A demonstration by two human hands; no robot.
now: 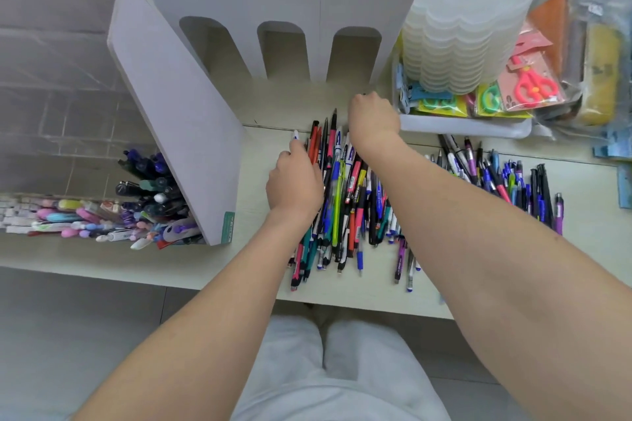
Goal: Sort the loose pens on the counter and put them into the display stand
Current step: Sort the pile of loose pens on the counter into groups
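Clear plastic box (68, 113) holds dark pens (147, 178); left hand (294, 181) pinches a white blue-tipped pen (295, 135), right hand (372, 120) curled (grip unclear).

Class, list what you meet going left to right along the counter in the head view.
Stocked pens in the clear stand → white cardboard panel → left hand → right hand → right pile of loose pens
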